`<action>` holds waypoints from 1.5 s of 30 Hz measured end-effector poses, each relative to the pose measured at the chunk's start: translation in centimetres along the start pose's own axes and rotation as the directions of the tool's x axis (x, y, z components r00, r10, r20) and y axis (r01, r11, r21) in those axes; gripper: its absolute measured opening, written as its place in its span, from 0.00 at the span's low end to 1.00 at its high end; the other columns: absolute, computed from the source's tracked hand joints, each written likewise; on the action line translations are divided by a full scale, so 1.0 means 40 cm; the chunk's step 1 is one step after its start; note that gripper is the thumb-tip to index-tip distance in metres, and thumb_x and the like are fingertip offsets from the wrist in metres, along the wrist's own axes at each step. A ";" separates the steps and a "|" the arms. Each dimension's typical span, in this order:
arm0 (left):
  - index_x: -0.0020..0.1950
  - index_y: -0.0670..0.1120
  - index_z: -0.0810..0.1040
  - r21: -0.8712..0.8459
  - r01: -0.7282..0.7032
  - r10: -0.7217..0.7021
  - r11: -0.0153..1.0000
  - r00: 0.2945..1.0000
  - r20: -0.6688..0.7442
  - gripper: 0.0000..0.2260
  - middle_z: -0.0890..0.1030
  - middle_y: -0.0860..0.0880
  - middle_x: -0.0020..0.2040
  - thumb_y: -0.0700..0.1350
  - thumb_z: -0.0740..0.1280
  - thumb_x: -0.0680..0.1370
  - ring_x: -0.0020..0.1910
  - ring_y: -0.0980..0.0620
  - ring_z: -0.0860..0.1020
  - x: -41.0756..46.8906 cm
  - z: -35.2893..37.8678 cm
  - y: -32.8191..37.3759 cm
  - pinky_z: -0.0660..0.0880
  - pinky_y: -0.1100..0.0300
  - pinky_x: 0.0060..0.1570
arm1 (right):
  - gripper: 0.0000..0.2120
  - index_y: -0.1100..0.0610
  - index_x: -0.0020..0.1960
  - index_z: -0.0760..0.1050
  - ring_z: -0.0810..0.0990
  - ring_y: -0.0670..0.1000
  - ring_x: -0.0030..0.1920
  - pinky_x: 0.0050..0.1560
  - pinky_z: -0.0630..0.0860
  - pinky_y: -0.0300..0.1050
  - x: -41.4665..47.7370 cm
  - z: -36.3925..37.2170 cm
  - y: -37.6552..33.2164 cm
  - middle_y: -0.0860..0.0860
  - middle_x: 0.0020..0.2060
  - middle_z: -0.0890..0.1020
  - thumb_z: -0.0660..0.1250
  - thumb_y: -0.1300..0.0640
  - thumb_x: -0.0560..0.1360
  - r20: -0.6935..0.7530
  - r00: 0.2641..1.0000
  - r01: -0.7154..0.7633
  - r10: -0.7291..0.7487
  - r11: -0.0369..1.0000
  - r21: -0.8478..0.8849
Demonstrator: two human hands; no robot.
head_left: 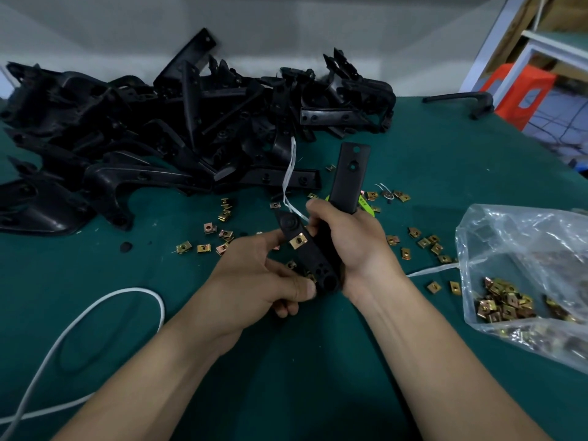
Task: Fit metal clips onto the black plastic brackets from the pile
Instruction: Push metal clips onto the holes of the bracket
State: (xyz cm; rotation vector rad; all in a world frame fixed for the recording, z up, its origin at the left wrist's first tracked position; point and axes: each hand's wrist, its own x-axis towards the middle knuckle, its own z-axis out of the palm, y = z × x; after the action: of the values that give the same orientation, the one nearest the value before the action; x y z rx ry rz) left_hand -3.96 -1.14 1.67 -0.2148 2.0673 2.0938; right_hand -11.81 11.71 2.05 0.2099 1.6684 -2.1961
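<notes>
Right now both hands are up off the table [445, 160] at its middle, working one bracket [350, 176] between them. The right hand [346, 240] is wrapped round its middle, and the long flat end sticks up past the fingers toward the far side. The left hand [254, 281] pinches the lower arm with thumb and curled fingers, forefinger laid along its edge. A brass clip [298, 241] sits on that lower arm, just below a round boss. The near half of the green top, under the forearms, is the widest free stretch. A white cord [95, 310] loops across it at the left and runs off the near edge. Behind and to the left, the pile [159, 132] of black brackets fills the table back to the wall [286, 27]. It comes close to the hands, with a white string [290, 173] hanging down its front. Loose clips [222, 230] are scattered on the mat all round the hands, both sides. On the right a clear bag [525, 249] holding more clips lies open near the right forearm. Farther back right, the table edge slants away, with a lone black handle [461, 98] lying near it and an orange stool [521, 93] beyond on the floor.
</notes>
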 end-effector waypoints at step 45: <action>0.58 0.59 0.84 -0.073 -0.289 0.276 0.955 0.950 -0.144 0.27 0.84 0.44 0.34 0.40 0.82 0.62 0.30 0.52 0.78 0.021 0.012 -0.025 0.74 0.64 0.30 | 0.16 0.54 0.30 0.75 0.76 0.52 0.24 0.26 0.72 0.42 0.015 0.000 0.012 0.51 0.27 0.76 0.73 0.54 0.75 -0.063 0.997 0.054 -0.052 0.998 0.041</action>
State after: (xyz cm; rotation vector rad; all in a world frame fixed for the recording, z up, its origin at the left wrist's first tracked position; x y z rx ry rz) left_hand -4.53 -0.62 0.50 -0.0744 2.1897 2.4064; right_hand -12.18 11.50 1.42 0.2501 1.6792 -2.2874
